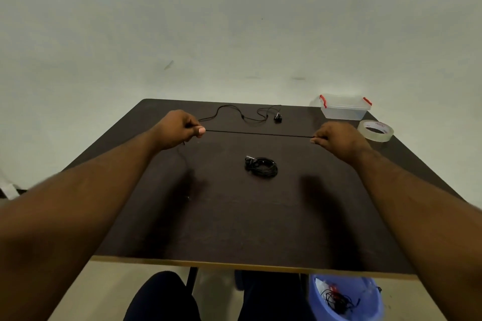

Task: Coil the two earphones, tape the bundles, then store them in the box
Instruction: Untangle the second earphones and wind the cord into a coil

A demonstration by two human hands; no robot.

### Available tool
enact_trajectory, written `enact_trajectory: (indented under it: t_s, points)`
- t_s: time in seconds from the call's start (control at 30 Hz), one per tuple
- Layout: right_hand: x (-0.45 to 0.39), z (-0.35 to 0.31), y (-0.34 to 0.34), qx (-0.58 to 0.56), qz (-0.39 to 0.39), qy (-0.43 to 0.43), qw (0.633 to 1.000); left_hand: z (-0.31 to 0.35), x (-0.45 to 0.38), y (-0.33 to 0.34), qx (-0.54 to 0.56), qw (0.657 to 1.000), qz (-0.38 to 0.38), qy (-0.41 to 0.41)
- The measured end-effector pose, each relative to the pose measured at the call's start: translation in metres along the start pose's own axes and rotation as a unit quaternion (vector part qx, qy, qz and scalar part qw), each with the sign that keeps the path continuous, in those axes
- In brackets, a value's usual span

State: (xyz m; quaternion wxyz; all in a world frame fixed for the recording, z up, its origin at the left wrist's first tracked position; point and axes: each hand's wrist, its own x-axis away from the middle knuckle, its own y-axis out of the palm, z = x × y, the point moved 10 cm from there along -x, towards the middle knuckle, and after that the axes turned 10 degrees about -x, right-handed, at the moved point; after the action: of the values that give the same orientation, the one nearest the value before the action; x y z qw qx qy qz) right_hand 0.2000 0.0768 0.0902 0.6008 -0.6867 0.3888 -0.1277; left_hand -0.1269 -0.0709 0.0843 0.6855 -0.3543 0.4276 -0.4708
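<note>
A thin black earphone cable [258,134] is pinched taut between the left hand [180,129], left of centre, and the right hand [336,138], right of centre, each closed on it with thumb and curled fingers. Its loose remainder [250,114] is trailed toward the far edge of the dark brown worktop [234,216], where a hard tug could snap it or drag the earbuds off. A coiled black earphone bundle [260,166] is left mid-frame, and could be snagged. Free room is seen nearer. At upper right, the clear plastic box with red clips [343,110] and the clear tape roll [375,131] are set close to the edge.
</note>
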Motion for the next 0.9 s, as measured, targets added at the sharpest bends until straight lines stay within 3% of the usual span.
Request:
enact_trajectory:
  t_s: [0.2, 0.3, 0.37, 0.43, 0.57, 0.8, 0.9]
  points:
    - [0.011, 0.04, 0.055, -0.049, -0.145, 0.119, 0.981, 0.025, 0.0, 0.018, -0.018, 0.998, 0.023, 0.048]
    - [0.012, 0.04, 0.059, -0.066, -0.176, 0.147, 0.971, 0.035, -0.002, 0.027, -0.021, 0.998, 0.007, 0.054]
    - [0.004, 0.024, 0.048, -0.08, -0.144, 0.129, 0.978, 0.044, -0.006, 0.029, -0.018, 0.998, 0.004, 0.059]
    - [-0.01, -0.014, 0.03, -0.168, -0.076, 0.076, 0.98, 0.057, -0.01, 0.031, -0.014, 0.998, 0.0, 0.069]
    - [-0.028, -0.1, 0.024, -0.36, -0.062, 0.0, 0.931, 0.095, -0.019, 0.031, -0.014, 0.994, -0.008, 0.108]
    - [-0.035, -0.132, 0.011, -0.378, 0.037, -0.09, 0.921, 0.122, -0.024, 0.012, -0.026, 0.99, -0.011, 0.135]
    - [-0.034, -0.135, 0.002, -0.334, 0.076, -0.118, 0.932, 0.126, -0.025, 0.008, -0.013, 0.991, -0.012, 0.133]
